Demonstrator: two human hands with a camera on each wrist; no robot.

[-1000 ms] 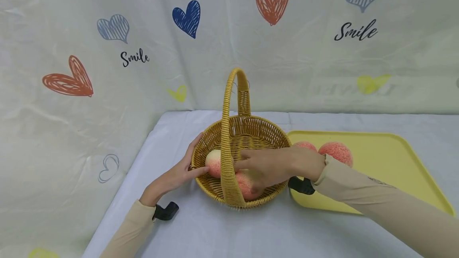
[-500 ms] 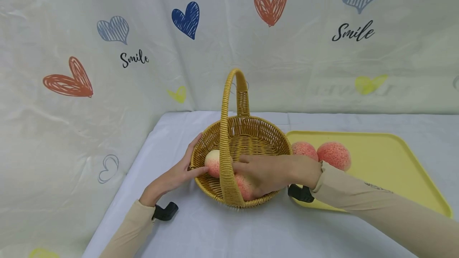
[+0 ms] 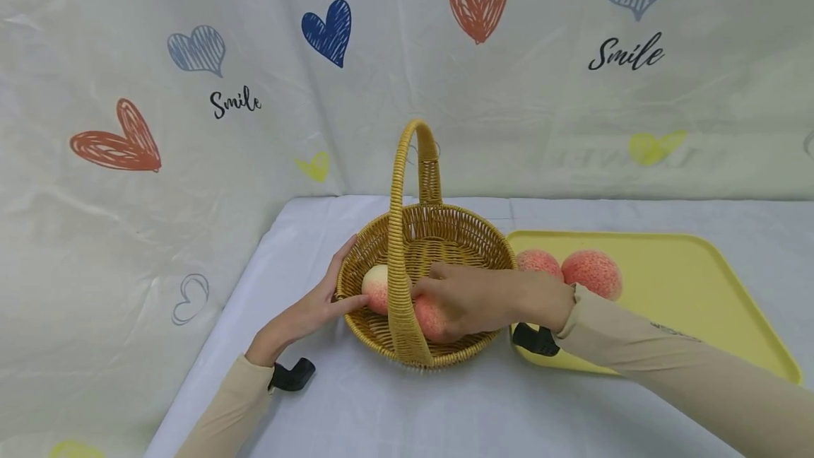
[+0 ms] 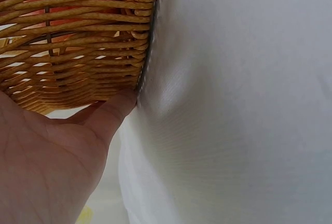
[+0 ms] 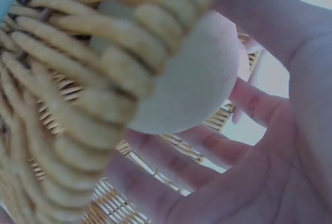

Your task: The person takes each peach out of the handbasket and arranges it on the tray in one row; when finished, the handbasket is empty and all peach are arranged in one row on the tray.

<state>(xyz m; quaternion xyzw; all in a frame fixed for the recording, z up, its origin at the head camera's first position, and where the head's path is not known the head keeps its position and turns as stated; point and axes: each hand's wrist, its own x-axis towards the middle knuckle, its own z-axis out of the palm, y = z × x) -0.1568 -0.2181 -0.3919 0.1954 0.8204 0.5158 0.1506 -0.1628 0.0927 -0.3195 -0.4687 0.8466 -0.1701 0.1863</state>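
Note:
A brown wicker basket [image 3: 473,225] with a tall arched handle stands on the white cloth. My left hand [image 3: 311,309] holds its left side, thumb over the rim and the other fingers against the outer wall; in the left wrist view the fingertips reach the basket's base. Inside lies a cream-and-pink peach [image 3: 376,290], close to that thumb. My right hand [image 3: 477,295] reaches into the front of the basket and grips a second peach [image 3: 431,318], partly hidden by the hand and handle. The right wrist view shows this peach's pale side [image 5: 197,79] with fingers curled round it.
To the right, a yellow tray [image 3: 687,302] bears two pink peaches [image 3: 593,274] at its left end, partly behind the right forearm. The basket handle [image 3: 397,232] arches up just left of the right hand. A patterned curtain [image 3: 540,90] hangs behind the table.
My right hand has shifted slightly and turned over the second peach, which has moved a little toward the back of the basket. The left hand keeps its place on the rim.

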